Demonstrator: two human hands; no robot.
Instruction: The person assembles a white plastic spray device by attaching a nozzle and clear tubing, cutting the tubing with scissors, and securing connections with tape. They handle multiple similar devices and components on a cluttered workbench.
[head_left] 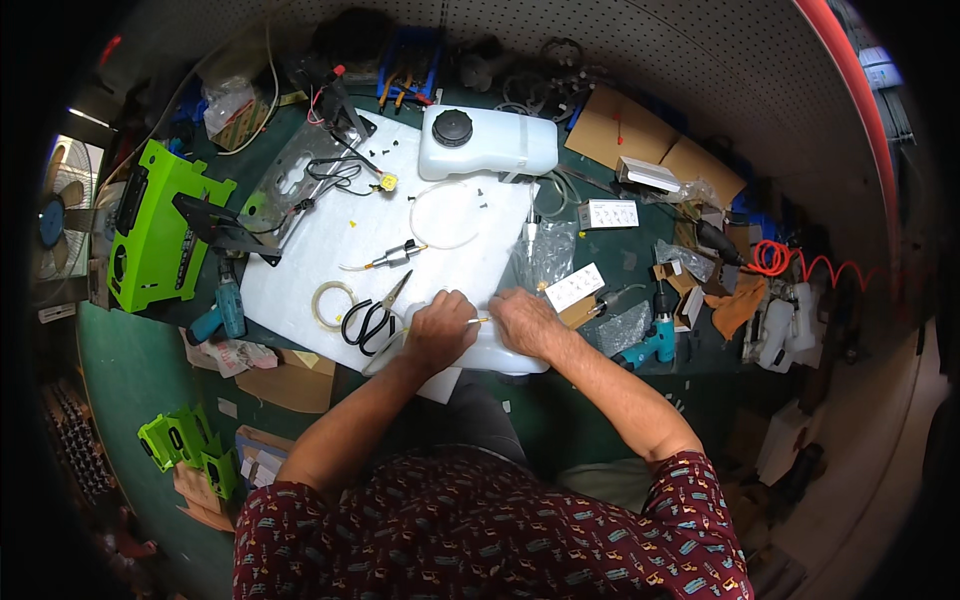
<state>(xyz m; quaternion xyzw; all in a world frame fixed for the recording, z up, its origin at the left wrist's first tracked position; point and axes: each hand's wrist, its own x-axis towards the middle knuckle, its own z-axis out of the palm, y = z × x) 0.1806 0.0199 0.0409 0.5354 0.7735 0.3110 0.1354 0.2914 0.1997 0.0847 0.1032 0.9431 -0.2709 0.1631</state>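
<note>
My left hand (441, 328) is closed, its fingers pinching a thin pale tube (480, 320) with a yellowish tip, which points to the right. Facing it, my right hand (528, 321) has its fingers curled and closed at the tube's other end; what they grip is hidden. Below both hands lies a white plastic tank (488, 352), partly covered by them. Left of my left hand are black-handled scissors (368, 328) and a coil of clear hose (322, 305). Farther back rests a silver cylindrical part (398, 254) with hose ends.
A second white tank (500, 150) with a black cap stands at the back of a white foam sheet (375, 215). Green metal housings (165, 228) are at left. Teal power drills (655, 340), small boxes (610, 213) and plastic bags (553, 250) lie around the bench.
</note>
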